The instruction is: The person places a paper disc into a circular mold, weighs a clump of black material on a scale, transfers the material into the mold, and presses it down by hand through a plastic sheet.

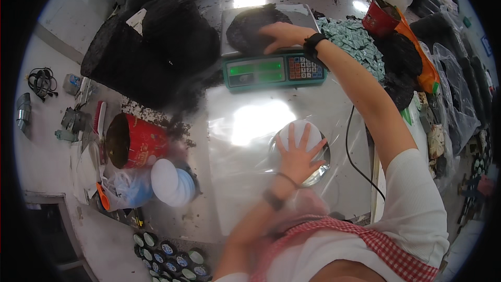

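My left hand (299, 152) lies flat with its fingers spread on a white round disc (309, 131). The disc sits in a shiny round metal form (322, 171) on a clear plastic sheet (235, 172). Farther off, my right hand (284, 35) grips the right side of a dark, rough round clump (245, 28), fingers over its top and thumb low. Its fingertips are partly blurred against the dark stuff. The clump rests on the metal pan (308, 21) of a green digital scale (229, 79) with lit displays.
A large dark heap (151, 57) stands at the left. Below it are a red can (141, 141), a stack of white discs (169, 183) and a plastic bag (122, 185). Greenish packets (352, 44) and another red can (381, 18) lie right; a black cable (348, 146) crosses the table.
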A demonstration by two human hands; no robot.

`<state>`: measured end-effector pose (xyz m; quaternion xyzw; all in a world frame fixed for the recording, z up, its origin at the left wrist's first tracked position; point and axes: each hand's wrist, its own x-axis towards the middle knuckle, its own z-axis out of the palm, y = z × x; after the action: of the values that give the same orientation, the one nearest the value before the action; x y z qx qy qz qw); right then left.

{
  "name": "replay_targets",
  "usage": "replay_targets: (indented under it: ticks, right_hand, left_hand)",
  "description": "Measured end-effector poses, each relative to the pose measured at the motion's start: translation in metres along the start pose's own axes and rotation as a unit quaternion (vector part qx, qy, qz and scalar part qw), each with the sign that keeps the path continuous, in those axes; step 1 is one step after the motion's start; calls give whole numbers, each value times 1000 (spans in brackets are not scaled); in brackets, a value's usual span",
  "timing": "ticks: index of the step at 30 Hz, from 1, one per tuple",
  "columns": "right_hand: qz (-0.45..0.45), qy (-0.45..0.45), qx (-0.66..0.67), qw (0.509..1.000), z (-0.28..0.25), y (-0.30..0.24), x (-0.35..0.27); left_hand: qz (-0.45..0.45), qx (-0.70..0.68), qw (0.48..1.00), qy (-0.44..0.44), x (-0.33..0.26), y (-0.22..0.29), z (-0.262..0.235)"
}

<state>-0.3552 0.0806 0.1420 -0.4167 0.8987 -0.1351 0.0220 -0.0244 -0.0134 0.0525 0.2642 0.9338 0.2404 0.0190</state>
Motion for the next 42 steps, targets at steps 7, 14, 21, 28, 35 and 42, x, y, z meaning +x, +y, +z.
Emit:
replay_targets:
  ticks: [7,14,21,28,35,42]
  right_hand:
    - [-78,139,-323,933,49,0,3]
    - [-7,172,-175,969,22,33,-18]
    - [-8,442,-5,897,-83,30,-73]
    - [142,317,645,680,-124,-55,-251]
    - [257,320,708,575,-79,-142,-394]
    - [264,364,709,544,-22,-179,-469]
  left_hand:
    - [61,-54,996,19,11,-2,7]
    - [32,42,998,23,11,14,-6]
    - [10,66,997,30,4,24,-22]
    - [-27,58,996,-58,2,18,-24]
    - [-59,32,994,-82,13,24,-43]
    - [20,-39,999,28,1,-51,15]
